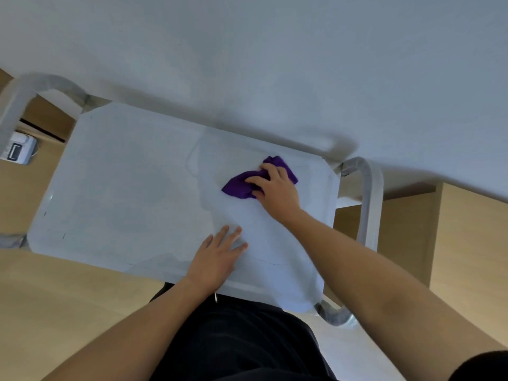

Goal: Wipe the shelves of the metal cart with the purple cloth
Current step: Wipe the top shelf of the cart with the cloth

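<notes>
The metal cart's top shelf (123,188) fills the middle of the head view, pale and flat. A crumpled purple cloth (238,186) lies on its far right part. My right hand (276,188) rests on top of the cloth with its fingers curled over it, pressing it to the shelf. Nearer to me, my left hand (217,257) lies flat on the shelf near its front edge, fingers straight and spread, holding nothing.
The cart's tubular handle (369,193) rises at the right and another frame tube (24,97) at the far left. A white wall stands behind the cart. A small white device (19,149) lies on the wooden floor (68,306) at the left.
</notes>
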